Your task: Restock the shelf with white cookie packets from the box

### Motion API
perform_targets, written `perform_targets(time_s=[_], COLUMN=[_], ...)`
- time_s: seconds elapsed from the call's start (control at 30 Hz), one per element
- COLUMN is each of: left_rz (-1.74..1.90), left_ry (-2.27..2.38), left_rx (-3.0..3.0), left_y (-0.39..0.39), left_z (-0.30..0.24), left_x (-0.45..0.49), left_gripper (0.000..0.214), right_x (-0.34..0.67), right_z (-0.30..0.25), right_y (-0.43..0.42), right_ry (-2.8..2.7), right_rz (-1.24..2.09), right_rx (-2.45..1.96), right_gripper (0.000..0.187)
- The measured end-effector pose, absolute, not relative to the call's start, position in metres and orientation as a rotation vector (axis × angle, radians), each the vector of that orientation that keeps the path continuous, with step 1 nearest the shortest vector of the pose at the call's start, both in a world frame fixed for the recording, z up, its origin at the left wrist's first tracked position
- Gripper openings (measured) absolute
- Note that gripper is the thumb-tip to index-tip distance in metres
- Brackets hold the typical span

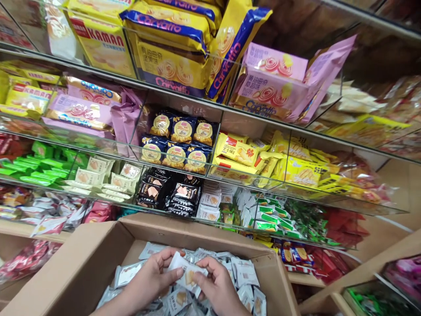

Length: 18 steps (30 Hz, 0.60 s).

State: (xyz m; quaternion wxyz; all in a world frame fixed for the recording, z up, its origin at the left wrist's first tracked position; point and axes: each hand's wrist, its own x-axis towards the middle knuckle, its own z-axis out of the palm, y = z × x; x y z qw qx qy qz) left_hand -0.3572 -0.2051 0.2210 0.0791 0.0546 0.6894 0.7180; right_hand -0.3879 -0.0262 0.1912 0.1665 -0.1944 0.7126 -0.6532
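Note:
Between my two hands is a small white snack packet (188, 273) with a picture of a biscuit on it. My left hand (161, 274) pinches its left end between thumb and fingers. On the other end, my right hand (215, 281) has its thumb pressed on the front and its fingers curled behind. Both hands are over an open cardboard box (184, 237), which holds many loose packets (245, 272) of the same white kind. Parts of the heap are hidden beneath my hands and forearms.
Behind the box rise tilted shelves with clear dividers. White packets (210, 206) stand in a lower compartment, beside black packets (184, 195) and green-and-white packets (268, 215). Higher up are round-labelled blue packets (176, 153), yellow packets (235, 151) and pink biscuit packs (272, 83). A wooden shelf edge (365, 267) runs at right.

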Motion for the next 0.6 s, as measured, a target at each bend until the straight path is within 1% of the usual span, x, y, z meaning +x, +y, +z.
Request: perform_targets(time_s=[0.1, 0.2, 0.23, 0.27, 0.33, 0.37, 0.4, 0.43, 0.5, 0.6], left_rz=[1.794, 1.263, 1.083, 0.904, 0.556, 0.396, 0.254, 0.135, -0.043, -0.182], left_ry=[2.71, 3.373, 3.511, 3.61, 3.731, 3.755, 3.764, 3.768, 3.769, 3.784], left_rx=[0.255, 0.438, 0.503, 0.535, 0.478, 0.424, 0.382, 0.36, 0.374, 0.437], left_y=[-0.22, -0.248, -0.257, -0.265, -0.278, -0.281, -0.283, -0.285, -0.285, -0.284], left_z=[0.234, 0.25, 0.252, 0.253, 0.25, 0.245, 0.24, 0.235, 0.227, 0.222], left_x=[-0.359, -0.366, -0.369, -0.373, -0.379, -0.382, -0.384, -0.384, -0.384, -0.382], left_gripper=[0.029, 0.025, 0.024, 0.024, 0.029, 0.034, 0.039, 0.042, 0.046, 0.048], right_x=[-0.393, -0.414, -0.425, -0.439, -0.469, -0.485, -0.5, -0.514, -0.54, -0.57], right_z=[0.22, 0.259, 0.271, 0.281, 0.294, 0.297, 0.297, 0.296, 0.289, 0.276], right_y=[-0.01, 0.015, 0.023, 0.029, 0.034, 0.032, 0.029, 0.025, 0.014, 0.002], right_ry=[2.353, 2.819, 3.004, 3.192, 3.436, 3.455, 3.43, 3.386, 3.31, 3.266], right_rz=[-1.769, -1.668, -1.576, -1.41, -0.926, -0.692, -0.525, -0.426, -0.381, -0.445], right_rx=[-0.581, -0.436, -0.386, -0.364, -0.34, -0.314, -0.281, -0.247, -0.199, -0.176], right_gripper=[0.03, 0.032, 0.031, 0.029, 0.023, 0.02, 0.019, 0.019, 0.019, 0.022])
